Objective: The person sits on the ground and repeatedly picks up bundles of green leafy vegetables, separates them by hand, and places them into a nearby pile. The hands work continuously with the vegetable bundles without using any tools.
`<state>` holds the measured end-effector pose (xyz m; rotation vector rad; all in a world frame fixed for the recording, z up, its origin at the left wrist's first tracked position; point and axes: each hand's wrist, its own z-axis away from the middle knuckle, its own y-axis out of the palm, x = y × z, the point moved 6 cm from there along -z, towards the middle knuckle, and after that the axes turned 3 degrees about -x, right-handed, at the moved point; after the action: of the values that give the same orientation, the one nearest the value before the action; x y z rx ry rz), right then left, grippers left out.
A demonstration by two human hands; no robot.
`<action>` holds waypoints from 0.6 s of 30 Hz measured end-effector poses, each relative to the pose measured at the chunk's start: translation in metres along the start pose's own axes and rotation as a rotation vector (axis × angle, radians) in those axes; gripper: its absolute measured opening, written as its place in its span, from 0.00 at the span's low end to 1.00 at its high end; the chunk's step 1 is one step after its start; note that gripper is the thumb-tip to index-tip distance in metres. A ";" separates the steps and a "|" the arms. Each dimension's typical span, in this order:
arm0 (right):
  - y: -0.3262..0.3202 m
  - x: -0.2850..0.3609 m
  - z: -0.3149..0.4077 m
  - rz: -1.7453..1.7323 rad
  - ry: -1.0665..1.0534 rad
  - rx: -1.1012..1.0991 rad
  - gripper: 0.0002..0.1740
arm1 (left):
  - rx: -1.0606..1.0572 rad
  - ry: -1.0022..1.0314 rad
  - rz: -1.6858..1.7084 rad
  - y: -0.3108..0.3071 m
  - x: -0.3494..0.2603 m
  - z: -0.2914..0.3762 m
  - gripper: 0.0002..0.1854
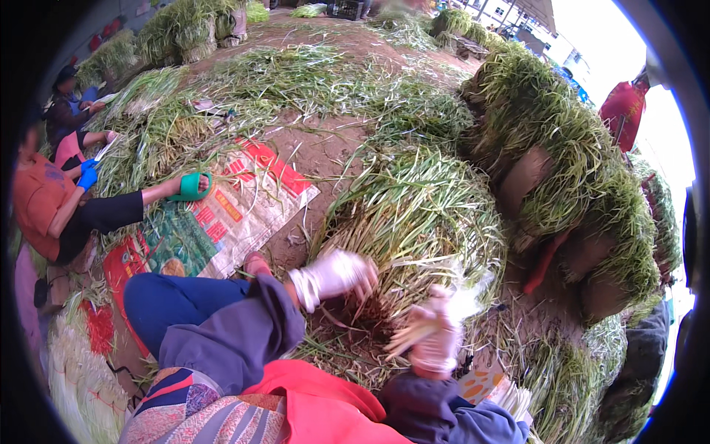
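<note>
Long green stalks with pale root ends lie in a large heap (pixel 416 222) on the ground before me. My left hand (pixel 338 277), in a thin pale glove, is blurred at the heap's near left edge; whether its fingers grip any stalk cannot be told. My right hand (pixel 435 333), gloved the same way, is closed around a small bunch of pale stalks (pixel 407 337) just right of the heap's near edge. Something whitish and blurred shows beside its fingers. Trimmed scraps (pixel 338 358) lie on the soil between my arms.
A person in an orange shirt (pixel 39 194) with blue gloves sits at left, a foot in a green sandal (pixel 191 187) on a printed woven sack (pixel 244 205). Another person (pixel 69 111) sits behind. Large stalk bundles (pixel 577 183) stand at right. Tied pale bundles (pixel 83 383) lie lower left.
</note>
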<state>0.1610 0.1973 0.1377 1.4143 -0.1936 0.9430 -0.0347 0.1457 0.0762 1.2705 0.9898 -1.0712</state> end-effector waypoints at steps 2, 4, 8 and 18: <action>-0.004 0.051 -0.002 -0.170 -0.276 0.047 0.24 | -0.530 0.285 -0.020 -0.118 0.008 -0.018 0.13; -0.015 0.068 -0.002 -0.106 -0.445 0.029 0.28 | -0.821 -0.028 -0.528 -0.209 0.066 -0.034 0.14; -0.030 0.012 -0.023 -0.471 0.111 0.136 0.27 | -0.701 -0.509 -0.511 -0.282 0.185 -0.080 0.33; -0.043 0.016 -0.026 -0.362 -0.007 0.037 0.14 | -0.136 0.066 -0.105 -0.079 -0.023 -0.051 0.13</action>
<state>0.1890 0.2326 0.1106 1.4266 0.0747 0.6449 -0.1160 0.1976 0.0775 1.1597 1.1708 -1.0283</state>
